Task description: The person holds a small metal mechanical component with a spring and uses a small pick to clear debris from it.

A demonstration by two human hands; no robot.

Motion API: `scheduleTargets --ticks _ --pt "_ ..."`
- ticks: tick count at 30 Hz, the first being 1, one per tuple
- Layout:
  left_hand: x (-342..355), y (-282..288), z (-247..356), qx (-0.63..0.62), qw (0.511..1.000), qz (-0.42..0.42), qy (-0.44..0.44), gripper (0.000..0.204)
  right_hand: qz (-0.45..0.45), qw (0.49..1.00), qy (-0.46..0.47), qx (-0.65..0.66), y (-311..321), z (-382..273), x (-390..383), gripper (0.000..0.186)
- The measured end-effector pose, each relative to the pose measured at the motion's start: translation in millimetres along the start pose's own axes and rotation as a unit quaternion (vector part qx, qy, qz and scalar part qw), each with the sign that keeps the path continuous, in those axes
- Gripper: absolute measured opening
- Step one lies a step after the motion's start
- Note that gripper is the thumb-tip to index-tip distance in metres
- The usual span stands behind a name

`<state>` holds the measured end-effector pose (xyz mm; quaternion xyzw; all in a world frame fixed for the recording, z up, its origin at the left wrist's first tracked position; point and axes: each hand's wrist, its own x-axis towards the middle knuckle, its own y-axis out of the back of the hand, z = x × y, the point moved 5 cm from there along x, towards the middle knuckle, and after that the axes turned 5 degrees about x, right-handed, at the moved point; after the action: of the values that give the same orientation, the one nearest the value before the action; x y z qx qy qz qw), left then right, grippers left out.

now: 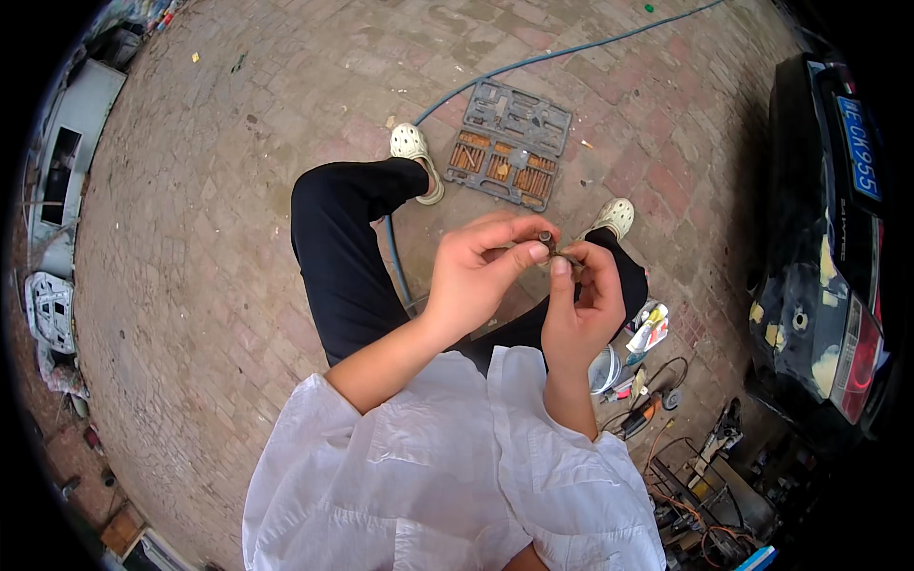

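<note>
My left hand (481, 271) pinches a small dark metal piece (545, 238) between thumb and fingers above my legs. My right hand (586, 300) is closed on the same piece or on a part touching it, with thumb tip raised beside the left thumb; the fingers partly hide it. Beyond both hands, an open grey plastic case (514, 119) lies on the paving, its lower half filled with rows of rusty brown small metal pieces (538, 181).
A blue hose (590, 45) crosses the brick paving. A dark car rear with patched paint (800, 305) stands at right. Tools and cords (714, 476), a white bucket (606, 374) lie lower right. Pale metal panels (71, 152) line the left. My feet in clogs (411, 143) flank the case.
</note>
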<state>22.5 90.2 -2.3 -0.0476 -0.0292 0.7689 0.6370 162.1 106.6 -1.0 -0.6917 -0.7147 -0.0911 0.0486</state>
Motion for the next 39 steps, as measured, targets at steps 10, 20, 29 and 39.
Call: scheduleTargets --ticks 10,20,29,39 --pt "1 0 -4 -0.056 0.998 -0.013 0.041 0.019 0.020 0.999 0.023 0.018 -7 -5 1 0.010" --pt "5 4 -5 -0.053 0.998 0.007 0.031 0.021 -0.002 1.000 0.025 -0.007 -7 -2 4 0.011" --pt "5 -1 -18 -0.205 0.974 0.002 0.097 0.022 0.009 1.000 0.026 -0.005 -6 0 2 0.011" --pt "4 -2 -19 -0.267 0.956 -0.029 0.119 0.021 -0.006 0.997 -0.027 0.076 1 2 -1 0.014"
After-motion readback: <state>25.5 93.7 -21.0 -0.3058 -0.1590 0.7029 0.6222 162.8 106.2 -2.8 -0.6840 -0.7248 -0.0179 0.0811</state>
